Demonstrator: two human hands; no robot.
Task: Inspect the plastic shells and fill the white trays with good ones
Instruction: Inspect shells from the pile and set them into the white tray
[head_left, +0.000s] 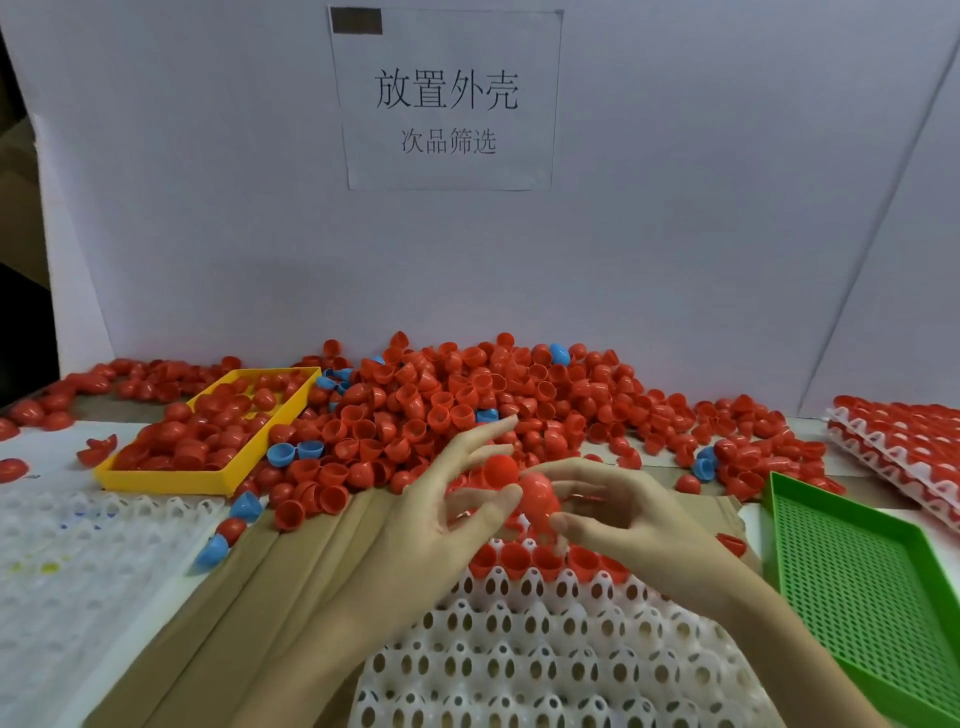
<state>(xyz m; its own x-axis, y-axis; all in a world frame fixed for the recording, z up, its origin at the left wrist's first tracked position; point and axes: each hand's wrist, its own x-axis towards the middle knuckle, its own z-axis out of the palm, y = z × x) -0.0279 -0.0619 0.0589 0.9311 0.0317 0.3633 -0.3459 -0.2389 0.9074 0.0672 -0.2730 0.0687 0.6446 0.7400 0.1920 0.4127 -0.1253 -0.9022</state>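
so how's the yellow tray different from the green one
The yellow tray lies on the left by the shell pile and holds many red shells; the green tray lies on the right and holds none. The green tray's floor is perforated mesh; the yellow's is covered. Both are shallow rectangles.

paper sign (447, 98), yellow tray (208, 480), green tray (852, 587)

Even, fairly dim diffuse light from above; the white backboard (675, 208) reads grey-lilac, no hard glare, only soft shadows under the hands and along the yellow tray (171, 480) wall. Wide-angle bend is obvious: the backboard edges and the green tray (810, 512) lean outward near the frame sides. The red shell (540, 501) between the fingers and the left hand (441, 514) are motion-smeared, the near white tray (519, 649) is soft, and the printed sign (447, 98) stays legible.
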